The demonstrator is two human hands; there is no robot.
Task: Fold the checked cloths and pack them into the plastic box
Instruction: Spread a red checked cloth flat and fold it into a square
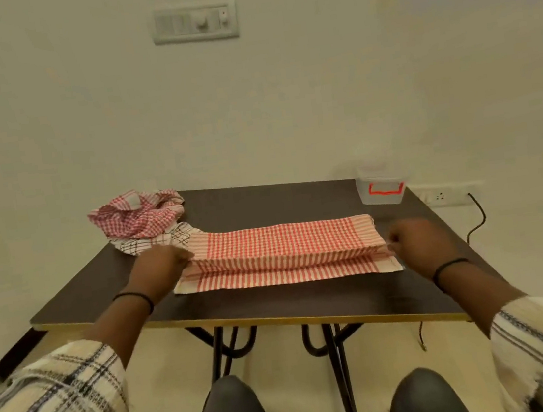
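A red-and-white checked cloth [283, 254] lies stretched across the dark table [263, 203], partly folded lengthwise with a raised fold along its middle. My left hand [158, 264] pinches the cloth's left end. At the right end, my right hand [417, 238] pinches the fold. A crumpled heap of red checked cloths [138, 214] sits at the table's far left corner, with a black-and-white checked cloth [150, 240] under it. The clear plastic box [381, 187] with red handles stands at the far right corner.
The table stands against a pale wall, its yellow-trimmed front edge [243, 320] close to my knees. A wall socket [441, 196] with a black cable hanging from it is just right of the box. A switch panel [194, 22] is mounted high on the wall.
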